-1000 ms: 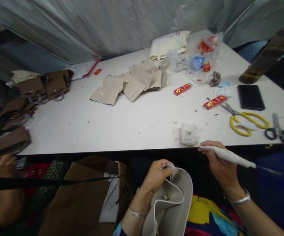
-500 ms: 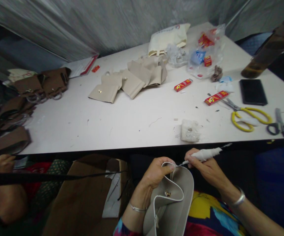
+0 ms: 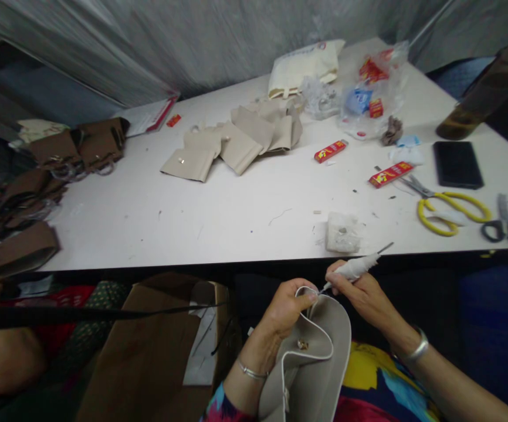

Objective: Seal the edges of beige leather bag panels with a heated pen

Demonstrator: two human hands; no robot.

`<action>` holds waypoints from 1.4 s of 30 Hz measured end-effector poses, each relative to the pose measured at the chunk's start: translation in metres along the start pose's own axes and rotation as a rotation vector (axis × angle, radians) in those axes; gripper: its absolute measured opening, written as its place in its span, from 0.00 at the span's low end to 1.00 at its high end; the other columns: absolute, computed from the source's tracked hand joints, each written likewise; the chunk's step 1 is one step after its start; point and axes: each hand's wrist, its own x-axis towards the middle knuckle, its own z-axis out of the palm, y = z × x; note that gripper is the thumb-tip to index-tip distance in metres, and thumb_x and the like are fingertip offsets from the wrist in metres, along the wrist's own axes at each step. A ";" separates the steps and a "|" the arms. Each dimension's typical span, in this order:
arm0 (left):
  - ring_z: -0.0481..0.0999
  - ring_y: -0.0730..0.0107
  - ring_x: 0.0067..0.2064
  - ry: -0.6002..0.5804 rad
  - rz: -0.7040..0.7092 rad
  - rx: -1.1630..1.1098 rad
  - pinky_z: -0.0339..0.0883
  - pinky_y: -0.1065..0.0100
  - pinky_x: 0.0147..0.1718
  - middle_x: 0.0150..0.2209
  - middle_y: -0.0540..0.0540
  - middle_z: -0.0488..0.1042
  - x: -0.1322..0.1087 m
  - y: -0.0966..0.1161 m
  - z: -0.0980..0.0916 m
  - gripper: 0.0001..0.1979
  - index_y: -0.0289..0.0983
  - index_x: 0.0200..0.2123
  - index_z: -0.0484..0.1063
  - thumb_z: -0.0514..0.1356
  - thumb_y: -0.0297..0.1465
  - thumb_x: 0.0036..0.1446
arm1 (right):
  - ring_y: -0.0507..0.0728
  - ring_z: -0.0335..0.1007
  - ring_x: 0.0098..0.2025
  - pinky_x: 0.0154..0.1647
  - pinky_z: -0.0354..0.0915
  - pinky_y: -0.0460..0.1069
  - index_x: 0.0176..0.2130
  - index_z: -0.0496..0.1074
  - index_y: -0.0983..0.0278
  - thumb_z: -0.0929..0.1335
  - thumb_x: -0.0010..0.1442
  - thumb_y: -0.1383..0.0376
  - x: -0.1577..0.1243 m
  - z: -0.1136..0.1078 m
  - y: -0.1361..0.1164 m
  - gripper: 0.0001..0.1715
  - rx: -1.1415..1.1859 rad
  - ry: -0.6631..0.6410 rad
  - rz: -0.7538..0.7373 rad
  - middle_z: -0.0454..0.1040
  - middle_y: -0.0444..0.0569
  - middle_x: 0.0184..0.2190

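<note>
Pinched between the thumb and fingers of my left hand [image 3: 290, 306] is the upper edge of a beige leather-like bag [image 3: 337, 346]. The bag stands tilted over my lap, its pale-edged panels curving apart, with a small gold clasp [image 3: 302, 344] on the inner one. My right hand [image 3: 359, 290] grips a thin-tipped tool with a white-wrapped handle [image 3: 356, 268]. Its narrow tip meets the bag's edge right beside my left thumb, and a thin rod sticks out of its back end. Whether the tip goes into the material cannot be made out.
Beige bag pieces [image 3: 240, 140] lie mid-table [image 3: 210, 223]; brown bags [image 3: 56, 146] are at left. Near the front edge sits a plastic-wrapped block [image 3: 342, 232]. Yellow-handled scissors [image 3: 454, 205], black scissors [image 3: 507, 225] and a phone [image 3: 459, 164] lie right. A co-worker's arm [image 3: 10, 357] shows beside a cardboard box [image 3: 135, 351].
The tool in my right hand has tilted and moved slightly left, closer to my left thumb. My left hand keeps its hold on the bag. The whole view has shifted a little.
</note>
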 end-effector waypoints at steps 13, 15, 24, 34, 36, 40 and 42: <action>0.64 0.72 0.28 0.054 0.044 0.028 0.56 0.68 0.32 0.24 0.52 0.69 0.000 -0.007 0.000 0.10 0.35 0.28 0.74 0.68 0.33 0.40 | 0.57 0.71 0.37 0.41 0.67 0.52 0.42 0.77 0.58 0.66 0.75 0.56 -0.026 -0.025 0.000 0.13 -0.220 -0.214 -0.436 0.76 0.48 0.36; 0.63 0.72 0.28 0.058 0.070 0.086 0.55 0.68 0.31 0.24 0.52 0.68 -0.002 -0.007 0.001 0.09 0.35 0.28 0.74 0.66 0.32 0.43 | 0.57 0.75 0.39 0.42 0.70 0.50 0.46 0.77 0.57 0.67 0.75 0.56 -0.029 -0.021 0.003 0.10 -0.126 -0.091 -0.319 0.78 0.47 0.38; 0.68 0.68 0.33 0.083 0.244 0.373 0.62 0.66 0.36 0.29 0.49 0.73 -0.012 -0.006 0.000 0.05 0.36 0.32 0.76 0.63 0.31 0.53 | 0.53 0.69 0.30 0.30 0.62 0.47 0.42 0.73 0.59 0.70 0.70 0.53 -0.040 0.016 0.010 0.12 -0.110 -0.054 -0.022 0.74 0.42 0.31; 0.66 0.71 0.33 0.020 0.274 0.393 0.59 0.69 0.33 0.29 0.53 0.70 -0.026 0.004 0.003 0.07 0.37 0.33 0.71 0.65 0.26 0.50 | 0.54 0.67 0.34 0.35 0.63 0.47 0.40 0.70 0.59 0.75 0.64 0.53 -0.042 0.025 -0.002 0.15 -0.001 -0.016 0.009 0.72 0.42 0.35; 0.66 0.71 0.33 0.003 0.267 0.372 0.58 0.69 0.33 0.30 0.53 0.70 -0.028 0.002 0.003 0.09 0.37 0.34 0.70 0.67 0.28 0.50 | 0.54 0.67 0.35 0.35 0.63 0.47 0.40 0.69 0.59 0.75 0.64 0.54 -0.041 0.026 -0.003 0.15 0.015 -0.020 -0.006 0.72 0.42 0.35; 0.70 0.69 0.35 -0.037 0.246 0.308 0.61 0.68 0.34 0.32 0.50 0.74 -0.032 -0.002 0.003 0.11 0.38 0.36 0.69 0.65 0.26 0.48 | 0.53 0.64 0.31 0.32 0.61 0.47 0.40 0.68 0.59 0.73 0.67 0.55 -0.045 0.030 -0.004 0.13 -0.020 -0.029 -0.048 0.69 0.40 0.31; 0.72 0.67 0.37 -0.057 0.246 0.273 0.63 0.67 0.36 0.34 0.49 0.75 -0.034 -0.002 0.005 0.12 0.38 0.37 0.69 0.64 0.25 0.46 | 0.53 0.62 0.30 0.31 0.59 0.47 0.40 0.68 0.59 0.71 0.69 0.56 -0.048 0.032 -0.006 0.11 -0.042 -0.024 -0.079 0.67 0.40 0.30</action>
